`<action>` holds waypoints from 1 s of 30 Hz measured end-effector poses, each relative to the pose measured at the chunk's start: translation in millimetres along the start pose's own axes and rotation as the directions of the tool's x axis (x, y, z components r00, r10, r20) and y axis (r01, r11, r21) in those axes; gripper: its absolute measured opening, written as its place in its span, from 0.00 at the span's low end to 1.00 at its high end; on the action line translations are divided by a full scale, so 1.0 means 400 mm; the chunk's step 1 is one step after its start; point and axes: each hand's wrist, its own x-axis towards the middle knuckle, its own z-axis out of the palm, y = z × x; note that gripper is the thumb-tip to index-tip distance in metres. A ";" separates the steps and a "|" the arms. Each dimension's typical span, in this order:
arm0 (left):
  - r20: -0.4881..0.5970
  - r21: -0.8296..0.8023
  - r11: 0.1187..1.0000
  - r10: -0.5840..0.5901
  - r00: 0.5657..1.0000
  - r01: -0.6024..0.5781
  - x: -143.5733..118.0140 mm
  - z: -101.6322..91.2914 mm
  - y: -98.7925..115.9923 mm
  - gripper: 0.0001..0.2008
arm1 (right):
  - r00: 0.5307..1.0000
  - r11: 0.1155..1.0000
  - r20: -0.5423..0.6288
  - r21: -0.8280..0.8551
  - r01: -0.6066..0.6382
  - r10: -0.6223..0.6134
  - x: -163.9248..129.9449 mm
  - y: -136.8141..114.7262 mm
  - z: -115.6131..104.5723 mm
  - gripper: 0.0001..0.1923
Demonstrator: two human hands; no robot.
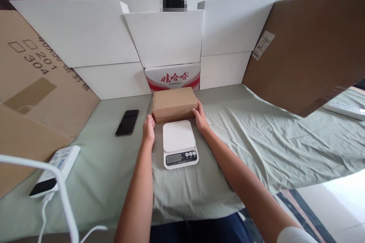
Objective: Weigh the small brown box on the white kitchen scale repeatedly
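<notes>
A closed brown cardboard box point(174, 100) is held between my two hands, just behind a white kitchen scale point(179, 136). My left hand point(148, 127) presses the box's left end near its front corner. Against the right end lies my right hand point(201, 117), its thumb at the front edge and its other fingers along the side. The scale has a bare white weighing plate, a small grey display and several round buttons facing me. No digits can be made out on the display. Whether the box rests on the cloth or is slightly lifted, I cannot tell.
A black phone point(127, 122) lies left of the box on the green cloth point(242, 140). White boxes point(168, 38) form a wall behind, with large cardboard panels point(302, 49) at both sides. A white power bank point(57, 171) and white cable point(64, 193) are at front left.
</notes>
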 end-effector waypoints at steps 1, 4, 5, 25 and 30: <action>0.001 0.001 1.000 0.000 1.000 0.000 0.001 0.000 -0.001 0.31 | 1.000 1.000 -0.001 0.000 -0.002 0.002 0.000 0.000 0.000 0.39; 0.002 0.002 1.000 0.012 1.000 -0.012 0.005 0.000 -0.006 0.31 | 1.000 1.000 0.000 0.007 -0.009 0.009 0.001 -0.001 -0.001 0.39; 0.003 0.002 1.000 0.024 1.000 -0.024 0.006 0.000 -0.008 0.31 | 1.000 1.000 0.002 0.011 -0.009 0.009 0.001 -0.001 -0.001 0.38; 0.058 0.005 0.971 0.237 0.970 -0.238 0.005 -0.005 -0.015 0.34 | 0.995 0.994 0.041 -0.058 0.092 -0.090 -0.005 -0.014 0.002 0.43; 0.117 0.043 0.925 0.372 0.921 -0.378 -0.048 -0.020 0.011 0.34 | 0.970 0.967 -0.003 -0.089 0.240 -0.242 -0.039 -0.060 -0.017 0.45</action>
